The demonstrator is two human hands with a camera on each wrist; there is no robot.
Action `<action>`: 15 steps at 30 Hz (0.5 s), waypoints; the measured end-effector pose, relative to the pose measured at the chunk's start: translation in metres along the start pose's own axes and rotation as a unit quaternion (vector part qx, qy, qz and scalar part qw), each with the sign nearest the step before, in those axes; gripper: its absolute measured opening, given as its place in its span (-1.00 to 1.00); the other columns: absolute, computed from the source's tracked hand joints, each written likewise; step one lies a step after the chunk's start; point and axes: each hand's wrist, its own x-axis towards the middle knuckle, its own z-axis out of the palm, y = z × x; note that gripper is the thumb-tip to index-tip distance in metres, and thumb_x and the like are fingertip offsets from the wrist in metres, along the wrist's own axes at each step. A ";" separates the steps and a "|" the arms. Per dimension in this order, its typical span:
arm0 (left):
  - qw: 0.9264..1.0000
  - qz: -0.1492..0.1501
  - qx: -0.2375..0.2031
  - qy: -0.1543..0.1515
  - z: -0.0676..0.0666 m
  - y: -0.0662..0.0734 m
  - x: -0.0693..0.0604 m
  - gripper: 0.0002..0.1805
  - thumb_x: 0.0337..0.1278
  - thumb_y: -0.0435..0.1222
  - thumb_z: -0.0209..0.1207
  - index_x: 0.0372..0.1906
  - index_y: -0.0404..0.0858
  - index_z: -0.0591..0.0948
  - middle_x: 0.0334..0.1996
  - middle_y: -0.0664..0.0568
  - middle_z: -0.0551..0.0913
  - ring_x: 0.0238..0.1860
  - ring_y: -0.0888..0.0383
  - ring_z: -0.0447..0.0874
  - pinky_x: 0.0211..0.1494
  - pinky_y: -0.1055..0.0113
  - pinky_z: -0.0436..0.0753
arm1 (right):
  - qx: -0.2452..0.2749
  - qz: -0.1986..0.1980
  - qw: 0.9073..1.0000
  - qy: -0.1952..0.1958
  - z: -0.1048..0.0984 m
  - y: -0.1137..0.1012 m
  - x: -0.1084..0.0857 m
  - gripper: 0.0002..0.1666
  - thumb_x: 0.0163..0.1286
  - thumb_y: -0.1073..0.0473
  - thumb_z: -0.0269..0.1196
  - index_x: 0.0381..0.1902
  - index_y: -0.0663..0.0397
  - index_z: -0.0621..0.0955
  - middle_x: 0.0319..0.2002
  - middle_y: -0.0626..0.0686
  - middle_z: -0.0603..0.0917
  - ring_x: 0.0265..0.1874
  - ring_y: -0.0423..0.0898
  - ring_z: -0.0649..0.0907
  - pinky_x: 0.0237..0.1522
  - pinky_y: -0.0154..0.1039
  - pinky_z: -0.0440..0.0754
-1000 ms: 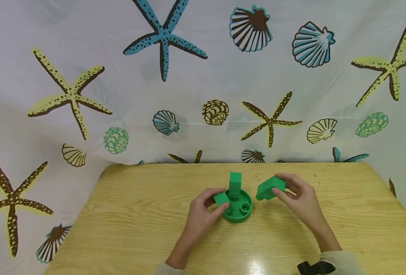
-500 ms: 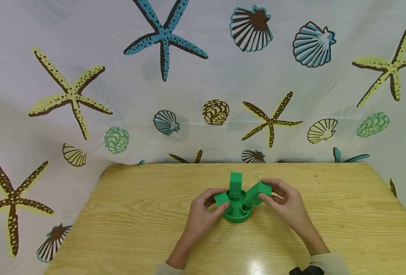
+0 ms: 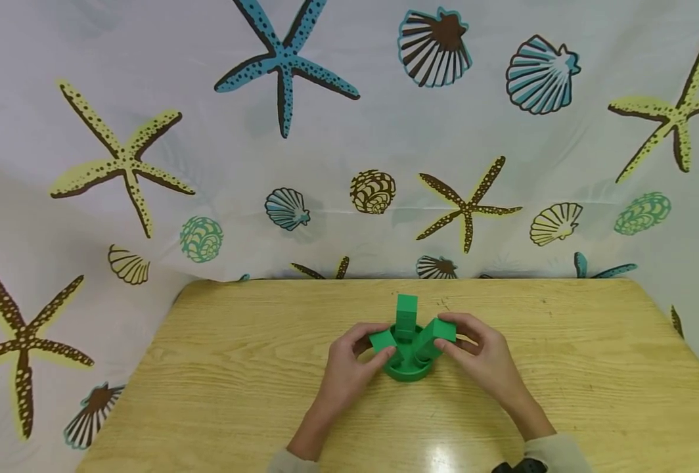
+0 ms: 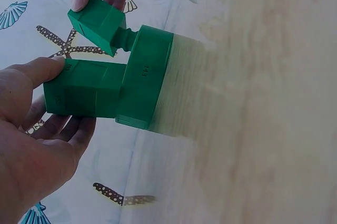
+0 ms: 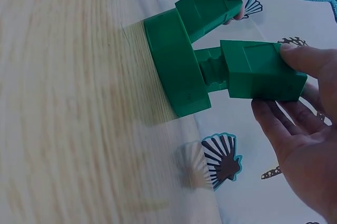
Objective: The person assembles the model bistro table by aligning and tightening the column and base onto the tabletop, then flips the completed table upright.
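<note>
A shallow round green base (image 3: 407, 376) sits on the table, with a green block (image 3: 406, 307) standing at its back. My left hand (image 3: 352, 361) holds the left green block (image 4: 84, 89) between thumb and fingers. That block stands over the left of the base; its lower end is hidden behind the rim. My right hand (image 3: 484, 358) pinches another green block (image 5: 263, 71) by its upper end. This one has a narrower ridged neck, whose end reaches a short socket (image 5: 212, 68) on the base's right. It leans slightly; how deep the neck sits cannot be seen.
The wooden table (image 3: 237, 355) extends to both sides of the hands. Behind it hangs a white cloth (image 3: 326, 157) printed with starfish and shells. A black wrist strap (image 3: 521, 466) shows at the right sleeve.
My right hand has brought its block leftward and down to the base's right socket, tilting it more upright. My left hand and its block stay in place.
</note>
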 end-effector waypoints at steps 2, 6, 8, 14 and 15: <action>1.000 -0.001 -0.002 -0.002 0.000 0.000 0.000 -0.60 0.28 -0.37 0.38 0.19 -0.36 0.64 0.13 -0.22 0.64 0.13 0.00 0.68 0.23 0.08 0.64 | -0.002 -0.001 1.000 0.002 0.001 0.000 -0.001 -0.53 0.36 0.34 0.41 0.21 0.19 0.63 0.18 0.15 0.65 0.12 -0.06 0.67 0.06 -0.20 0.71; 1.000 -0.004 -0.005 -0.003 0.001 0.000 0.000 -0.60 0.29 -0.36 0.38 0.19 -0.36 0.64 0.13 -0.23 0.64 0.14 0.00 0.68 0.25 0.08 0.63 | -0.008 0.002 1.000 0.004 0.002 0.000 -0.001 -0.53 0.35 0.34 0.42 0.21 0.19 0.63 0.17 0.14 0.66 0.11 -0.10 0.67 0.07 -0.17 0.71; 1.000 -0.005 -0.007 -0.003 0.001 -0.001 0.000 -0.60 0.29 -0.35 0.38 0.18 -0.35 0.64 0.13 -0.23 0.64 0.14 0.00 0.68 0.25 0.07 0.63 | -0.008 0.005 1.000 0.005 0.003 -0.001 -0.001 -0.52 0.34 0.34 0.42 0.21 0.19 0.63 0.17 0.13 0.67 0.11 -0.11 0.67 0.07 -0.16 0.70; 1.000 -0.005 -0.010 -0.001 0.001 -0.004 -0.001 -0.61 0.28 -0.35 0.38 0.17 -0.34 0.65 0.13 -0.20 0.65 0.13 0.00 0.68 0.24 0.05 0.63 | -0.014 0.002 1.000 0.005 0.004 -0.002 -0.001 -0.53 0.35 0.33 0.43 0.21 0.18 0.64 0.16 0.09 0.68 0.13 -0.04 0.67 0.07 -0.20 0.70; 1.000 -0.004 -0.011 -0.002 0.001 -0.004 -0.001 -0.61 0.29 -0.35 0.38 0.18 -0.34 0.65 0.13 -0.20 0.65 0.14 0.01 0.68 0.24 0.04 0.63 | -0.017 -0.001 1.000 0.005 0.005 -0.002 -0.001 -0.53 0.35 0.32 0.43 0.21 0.19 0.64 0.16 0.09 0.68 0.14 -0.01 0.67 0.07 -0.21 0.70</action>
